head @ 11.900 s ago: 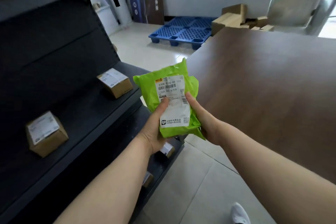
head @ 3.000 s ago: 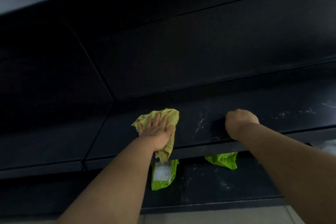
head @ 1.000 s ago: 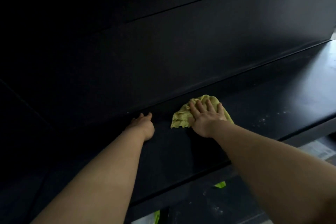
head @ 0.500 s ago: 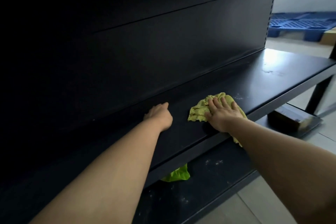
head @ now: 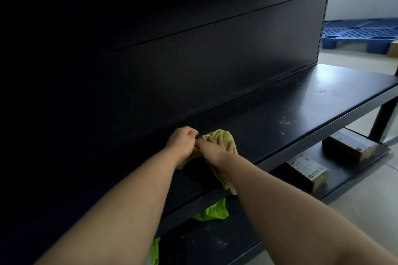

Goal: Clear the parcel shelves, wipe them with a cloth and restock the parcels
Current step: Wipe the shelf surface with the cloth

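Note:
A yellow-green cloth lies crumpled on the middle black shelf, one corner hanging over the front edge. My right hand presses flat on the cloth with fingers spread. My left hand sits right beside it on the cloth's left part, its fingers curled round the fabric. Dusty white specks show on the shelf to the right of the hands. No parcels stand on this shelf.
The lower shelf holds two green parcel bags and two cardboard boxes. Another shelf overhangs above. A blue pallet lies on the floor past the rack's right end.
My left hand has moved right from the bare shelf onto the cloth's left part and met my right hand. The cloth is more bunched, and the view has swung right.

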